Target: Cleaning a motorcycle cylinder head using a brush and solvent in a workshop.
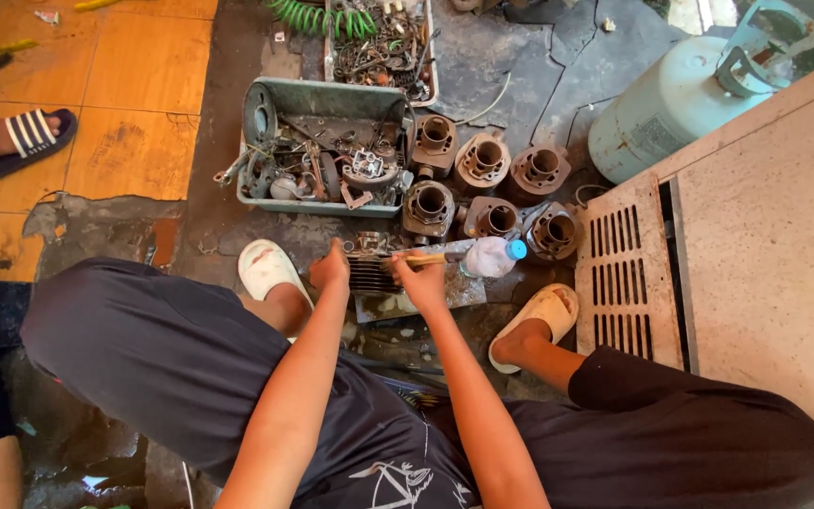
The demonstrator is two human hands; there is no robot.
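On a cracked concrete floor (520,57), the finned cylinder (372,271) lies just before the grey tray (327,99); the left hand (332,269) seems to clamp it, fingers curled. The right hand (421,278) pinches a brush (426,259). Pressed hard, the brush could tip the bottle (492,256) beside it.

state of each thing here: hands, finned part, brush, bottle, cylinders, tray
left hand: gripping the finned part
finned part: lying on the floor
right hand: holding the brush
brush: held level
plastic bottle: on its side, capped
engine cylinders: bores up
green tray: full of parts
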